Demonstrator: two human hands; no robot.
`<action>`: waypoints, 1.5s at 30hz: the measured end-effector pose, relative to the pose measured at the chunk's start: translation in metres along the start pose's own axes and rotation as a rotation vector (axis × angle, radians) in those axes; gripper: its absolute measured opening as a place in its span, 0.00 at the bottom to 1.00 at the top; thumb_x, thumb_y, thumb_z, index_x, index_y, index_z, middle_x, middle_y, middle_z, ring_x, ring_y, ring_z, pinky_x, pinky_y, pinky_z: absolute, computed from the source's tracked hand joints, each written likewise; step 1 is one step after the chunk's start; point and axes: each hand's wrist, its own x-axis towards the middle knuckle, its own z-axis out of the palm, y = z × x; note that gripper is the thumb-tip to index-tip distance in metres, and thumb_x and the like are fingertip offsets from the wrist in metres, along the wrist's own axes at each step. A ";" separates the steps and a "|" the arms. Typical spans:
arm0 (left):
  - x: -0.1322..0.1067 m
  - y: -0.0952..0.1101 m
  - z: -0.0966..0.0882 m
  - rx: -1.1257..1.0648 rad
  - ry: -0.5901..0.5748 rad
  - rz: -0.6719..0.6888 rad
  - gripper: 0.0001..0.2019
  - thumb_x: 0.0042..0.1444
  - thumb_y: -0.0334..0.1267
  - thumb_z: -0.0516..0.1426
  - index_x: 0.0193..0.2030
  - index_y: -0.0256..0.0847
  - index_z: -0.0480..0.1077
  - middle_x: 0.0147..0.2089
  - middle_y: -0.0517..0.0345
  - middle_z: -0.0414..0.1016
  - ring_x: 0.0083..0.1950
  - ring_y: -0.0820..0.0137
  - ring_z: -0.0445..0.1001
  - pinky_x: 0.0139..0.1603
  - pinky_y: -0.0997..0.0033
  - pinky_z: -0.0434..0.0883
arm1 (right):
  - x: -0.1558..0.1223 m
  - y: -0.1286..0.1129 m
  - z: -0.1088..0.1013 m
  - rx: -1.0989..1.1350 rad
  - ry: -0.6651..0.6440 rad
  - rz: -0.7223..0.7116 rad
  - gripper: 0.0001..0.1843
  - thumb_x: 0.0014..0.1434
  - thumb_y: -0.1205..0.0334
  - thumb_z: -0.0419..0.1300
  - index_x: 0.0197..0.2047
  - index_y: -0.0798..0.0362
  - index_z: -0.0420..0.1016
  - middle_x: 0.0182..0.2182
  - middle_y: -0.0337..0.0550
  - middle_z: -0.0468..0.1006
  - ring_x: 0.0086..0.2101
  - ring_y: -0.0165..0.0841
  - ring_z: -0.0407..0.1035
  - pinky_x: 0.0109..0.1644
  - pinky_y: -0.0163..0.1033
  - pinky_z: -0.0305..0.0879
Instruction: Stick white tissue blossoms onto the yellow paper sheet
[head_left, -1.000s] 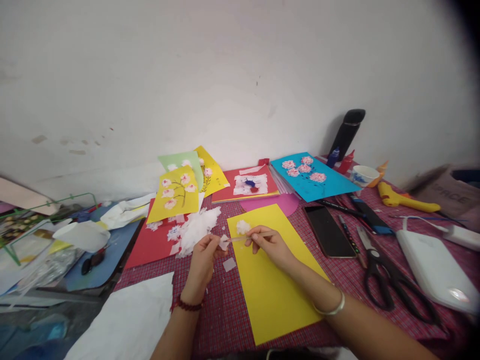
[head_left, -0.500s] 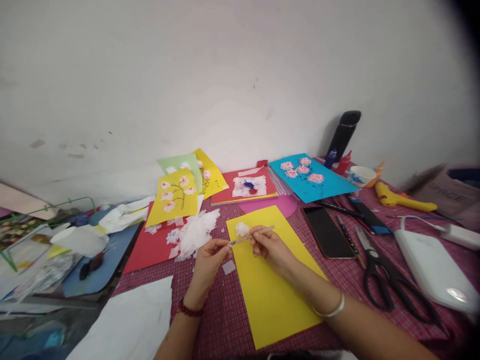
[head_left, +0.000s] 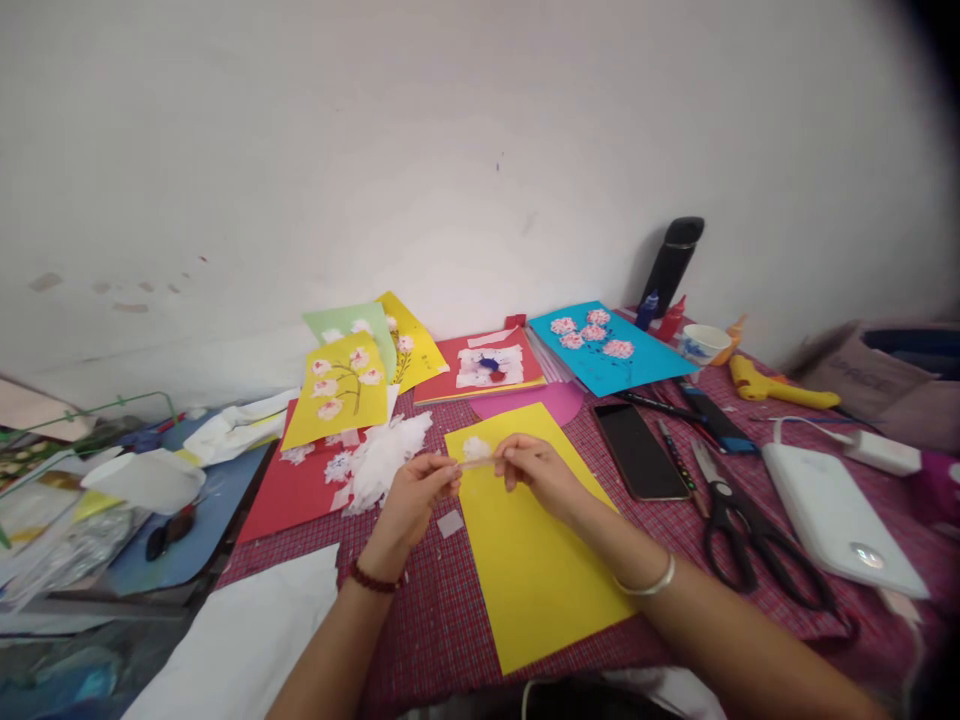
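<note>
A thin pale stick [head_left: 478, 463] spans the gap between my two hands, over the top of a yellow sheet [head_left: 547, 570]. My left hand [head_left: 416, 490] pinches its left end with thumb and fingertips. The other end is pinched by my right hand [head_left: 536, 475], above the yellow sheet. Just behind the stick, a white fluffy paper tuft [head_left: 475, 447] sits near the sheet's upper left corner. Left of my left hand lies a heap of white tissue pieces [head_left: 386, 460], and a small pale paper square [head_left: 450, 523] is beside the yellow sheet.
To the right lie a phone [head_left: 640, 450], black-handled scissors [head_left: 757, 535], a white power bank [head_left: 844, 520] and a yellow glue gun [head_left: 780, 385]. Flower cards, including a blue one [head_left: 645, 365], are at the back by the wall. A white sheet [head_left: 247, 640] lies front left.
The stick is now held between both hands at nearly level, its blue-marked tip hidden. My view has shifted slightly, moving the table's things left in the picture.
</note>
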 end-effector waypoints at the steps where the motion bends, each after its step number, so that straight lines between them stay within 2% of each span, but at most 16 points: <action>1: 0.005 0.005 0.002 0.035 -0.043 0.008 0.10 0.45 0.39 0.62 0.33 0.35 0.71 0.28 0.56 0.74 0.29 0.74 0.71 0.32 0.73 0.69 | 0.001 -0.002 -0.004 0.037 0.031 0.000 0.08 0.53 0.59 0.58 0.31 0.55 0.74 0.23 0.38 0.74 0.18 0.24 0.63 0.21 0.30 0.58; 3: 0.018 0.012 0.004 0.162 -0.125 0.069 0.12 0.48 0.40 0.60 0.37 0.36 0.71 0.35 0.53 0.75 0.36 0.70 0.73 0.39 0.69 0.70 | 0.003 -0.005 -0.015 0.126 0.101 0.014 0.08 0.53 0.59 0.59 0.32 0.55 0.74 0.24 0.38 0.75 0.18 0.23 0.63 0.21 0.29 0.58; 5: 0.030 0.010 0.003 0.373 -0.169 0.173 0.12 0.49 0.40 0.58 0.40 0.38 0.71 0.39 0.52 0.75 0.42 0.67 0.72 0.44 0.65 0.69 | 0.002 -0.005 -0.029 0.203 0.142 0.044 0.09 0.52 0.58 0.60 0.34 0.54 0.75 0.25 0.38 0.76 0.18 0.22 0.64 0.22 0.29 0.60; 9: 0.046 -0.012 0.000 0.903 -0.225 0.473 0.12 0.48 0.33 0.58 0.42 0.40 0.72 0.46 0.51 0.72 0.49 0.63 0.68 0.53 0.59 0.63 | -0.005 0.006 -0.054 0.232 0.210 0.067 0.09 0.50 0.58 0.62 0.33 0.54 0.75 0.23 0.37 0.75 0.18 0.23 0.64 0.24 0.30 0.62; 11: 0.051 -0.023 -0.001 1.058 -0.270 0.587 0.13 0.48 0.31 0.57 0.43 0.41 0.72 0.48 0.51 0.70 0.51 0.64 0.66 0.55 0.59 0.60 | -0.007 0.014 -0.061 0.179 0.240 0.059 0.09 0.49 0.58 0.62 0.33 0.54 0.75 0.23 0.38 0.75 0.19 0.23 0.64 0.24 0.30 0.61; 13: 0.056 -0.030 0.001 1.120 -0.281 0.628 0.10 0.50 0.31 0.55 0.40 0.41 0.72 0.45 0.52 0.69 0.48 0.65 0.66 0.52 0.62 0.63 | -0.007 0.018 -0.063 0.086 0.255 0.042 0.09 0.50 0.58 0.62 0.32 0.55 0.75 0.23 0.39 0.75 0.20 0.24 0.65 0.24 0.30 0.60; 18: 0.071 -0.037 0.004 1.056 -0.211 0.547 0.06 0.51 0.29 0.53 0.29 0.38 0.71 0.32 0.57 0.67 0.35 0.70 0.67 0.38 0.70 0.65 | -0.007 0.019 -0.053 -0.258 0.276 -0.037 0.08 0.51 0.60 0.59 0.29 0.56 0.74 0.22 0.39 0.75 0.22 0.26 0.64 0.28 0.32 0.59; 25: 0.082 -0.041 0.000 0.934 -0.181 0.452 0.06 0.49 0.29 0.53 0.26 0.39 0.70 0.28 0.59 0.68 0.34 0.71 0.67 0.35 0.73 0.63 | -0.008 0.020 -0.041 -0.551 0.197 -0.068 0.09 0.53 0.61 0.53 0.29 0.54 0.72 0.25 0.39 0.75 0.26 0.29 0.66 0.31 0.33 0.60; 32: 0.081 -0.040 0.001 0.916 -0.161 0.426 0.06 0.48 0.28 0.53 0.26 0.38 0.70 0.29 0.59 0.68 0.33 0.72 0.66 0.35 0.73 0.63 | -0.006 0.026 -0.036 -0.635 0.199 -0.082 0.08 0.53 0.64 0.51 0.29 0.54 0.71 0.25 0.38 0.73 0.26 0.29 0.65 0.31 0.33 0.58; 37: 0.080 -0.038 0.002 0.931 -0.174 0.451 0.09 0.52 0.32 0.52 0.23 0.39 0.68 0.25 0.60 0.65 0.33 0.72 0.66 0.35 0.73 0.63 | -0.006 0.029 -0.034 -0.688 0.210 -0.103 0.09 0.53 0.65 0.50 0.30 0.54 0.71 0.25 0.38 0.73 0.28 0.30 0.66 0.33 0.33 0.59; 40: 0.078 -0.039 0.001 0.944 -0.180 0.460 0.04 0.50 0.34 0.54 0.26 0.39 0.70 0.28 0.60 0.66 0.33 0.72 0.66 0.33 0.74 0.62 | -0.006 0.032 -0.034 -0.713 0.220 -0.121 0.09 0.53 0.66 0.50 0.30 0.53 0.72 0.26 0.38 0.73 0.28 0.30 0.66 0.33 0.34 0.59; 45: 0.078 -0.046 0.002 0.981 -0.131 0.470 0.05 0.47 0.29 0.54 0.29 0.39 0.70 0.29 0.61 0.64 0.29 0.74 0.65 0.31 0.75 0.62 | -0.009 0.029 -0.038 -0.569 0.252 -0.102 0.08 0.53 0.64 0.52 0.30 0.54 0.72 0.24 0.38 0.73 0.26 0.30 0.66 0.32 0.34 0.59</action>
